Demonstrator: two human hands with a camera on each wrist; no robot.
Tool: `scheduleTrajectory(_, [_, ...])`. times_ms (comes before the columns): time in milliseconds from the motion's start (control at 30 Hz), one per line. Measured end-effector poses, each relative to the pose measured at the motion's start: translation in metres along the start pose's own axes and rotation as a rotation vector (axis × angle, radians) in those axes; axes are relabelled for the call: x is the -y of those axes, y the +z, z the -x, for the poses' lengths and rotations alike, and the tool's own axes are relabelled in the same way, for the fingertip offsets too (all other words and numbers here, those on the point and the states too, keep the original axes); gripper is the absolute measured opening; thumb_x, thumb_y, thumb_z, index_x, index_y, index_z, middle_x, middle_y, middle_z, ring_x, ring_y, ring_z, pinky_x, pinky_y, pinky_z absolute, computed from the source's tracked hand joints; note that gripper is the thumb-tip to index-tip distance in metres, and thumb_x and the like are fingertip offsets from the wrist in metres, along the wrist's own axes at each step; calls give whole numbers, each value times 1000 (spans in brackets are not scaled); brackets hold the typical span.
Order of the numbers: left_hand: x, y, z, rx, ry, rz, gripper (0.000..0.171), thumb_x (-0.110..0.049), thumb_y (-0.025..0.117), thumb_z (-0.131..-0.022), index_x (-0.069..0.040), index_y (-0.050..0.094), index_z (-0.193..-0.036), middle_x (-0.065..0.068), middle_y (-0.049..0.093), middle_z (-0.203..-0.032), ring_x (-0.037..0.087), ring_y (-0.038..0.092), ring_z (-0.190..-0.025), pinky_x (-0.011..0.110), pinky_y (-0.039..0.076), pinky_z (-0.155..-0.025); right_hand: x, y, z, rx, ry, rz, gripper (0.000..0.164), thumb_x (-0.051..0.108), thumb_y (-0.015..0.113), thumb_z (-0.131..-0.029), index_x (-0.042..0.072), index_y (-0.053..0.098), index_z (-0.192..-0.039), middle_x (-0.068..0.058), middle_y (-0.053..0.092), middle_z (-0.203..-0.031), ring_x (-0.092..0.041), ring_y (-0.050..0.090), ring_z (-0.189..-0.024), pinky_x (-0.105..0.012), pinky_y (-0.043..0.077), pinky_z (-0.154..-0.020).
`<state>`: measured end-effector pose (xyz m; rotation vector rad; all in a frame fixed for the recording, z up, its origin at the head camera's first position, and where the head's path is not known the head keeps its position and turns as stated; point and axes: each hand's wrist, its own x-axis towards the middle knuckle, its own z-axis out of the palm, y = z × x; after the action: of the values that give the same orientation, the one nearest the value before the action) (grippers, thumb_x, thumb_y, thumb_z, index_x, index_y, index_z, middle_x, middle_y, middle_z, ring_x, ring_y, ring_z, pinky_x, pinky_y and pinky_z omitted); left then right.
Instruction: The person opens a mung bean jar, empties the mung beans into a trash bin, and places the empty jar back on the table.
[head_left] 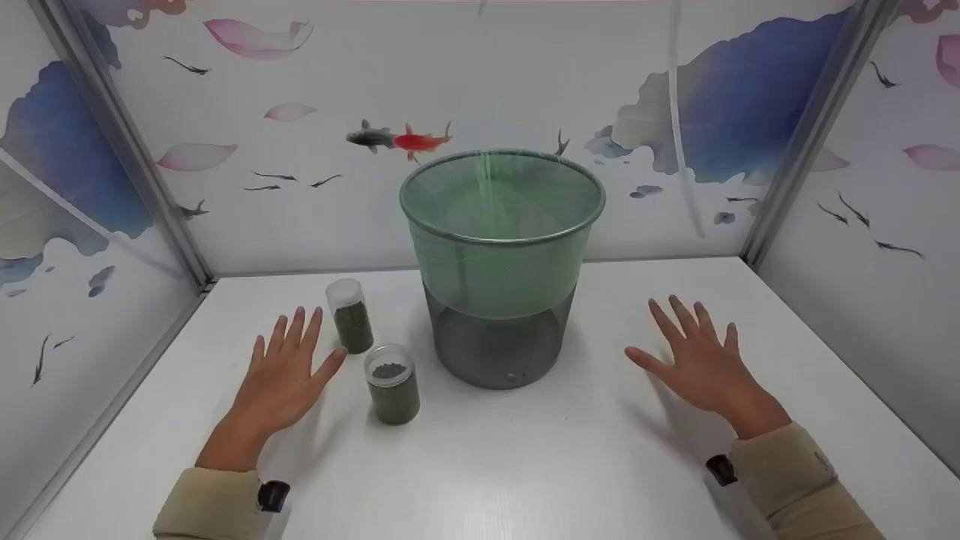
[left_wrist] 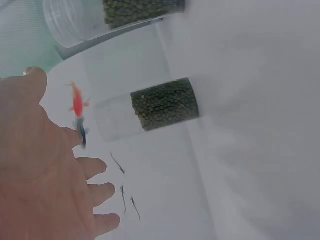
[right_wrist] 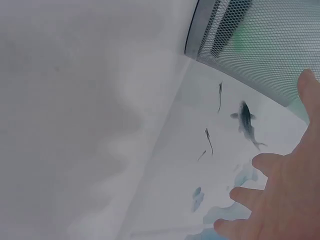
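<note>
My left hand (head_left: 281,382) is held palm down with fingers spread, left of two clear jars and holding nothing. The rear jar (head_left: 350,316) is partly filled with dark green pellets; the front jar (head_left: 393,386) holds similar pellets. Both stand upright, and in the left wrist view the rear jar (left_wrist: 165,105) shows its pellets filling the lower part. A mesh wastebasket (head_left: 499,352), grey below with a green liner (head_left: 502,274) inside and over its upper part, stands right of the jars. On the far right, my right hand (head_left: 705,367) is also spread, with nothing in it.
The white table (head_left: 495,472) is enclosed by printed panels on the left, back and right. The back panel (head_left: 525,75) carries fish, petals and blue leaves. Metal posts (head_left: 795,150) stand at the back corners.
</note>
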<state>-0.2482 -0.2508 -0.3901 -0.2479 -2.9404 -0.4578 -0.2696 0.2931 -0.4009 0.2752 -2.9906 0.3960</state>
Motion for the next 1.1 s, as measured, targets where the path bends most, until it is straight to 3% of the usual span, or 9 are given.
scheduleTrajectory(267, [-18, -19, -14, -7, 30, 79, 80, -62, 26, -101, -12, 1, -159, 19, 1, -164, 40, -4, -149, 62, -3, -115, 1, -18, -17, 18, -5, -45, 93, 75, 35, -92, 21, 2, -159, -19, 2, -164, -50, -2, -146, -78, -5, -103])
scheduleTrajectory(567, [-45, -36, -32, -33, 75, 262, 71, -58, 22, -103, -22, -3, -159, 8, 1, -166, 30, -4, -151, 54, -3, -119, 17, -36, -39, 8, -23, -246, 86, 69, 35, -95, 24, 0, -159, -18, 4, -164, -45, 5, -148, -74, 6, -108])
scheduleTrajectory(700, [-53, -38, -37, -39, 63, 388, 69, -60, 21, -102, -31, -5, -158, 3, -1, -166, 29, -4, -151, 58, 0, -118, 26, -42, -49, 25, -42, -409, 81, 67, 34, -97, 33, -6, -157, -10, -4, -165, -40, 0, -150, -72, 7, -110])
scheduleTrajectory(900, [-66, -35, -52, -33, 51, 673, 63, -62, 17, -101, -41, -9, -155, -7, -7, -164, 23, -4, -151, 62, 1, -116, 40, -47, -67, 9, -81, -712, 70, 59, 25, -102, 33, -12, -156, -5, -10, -165, -34, -6, -150, -69, -1, -112])
scheduleTrajectory(1100, [-87, -25, -70, -49, -43, 857, 64, -69, 8, -96, -45, -11, -153, -12, -9, -163, 24, -4, -151, 63, -1, -116, 57, -39, -83, -23, -46, -952, 67, 64, 11, -100, 36, -13, -155, -3, -8, -165, -28, -7, -151, -62, -2, -116])
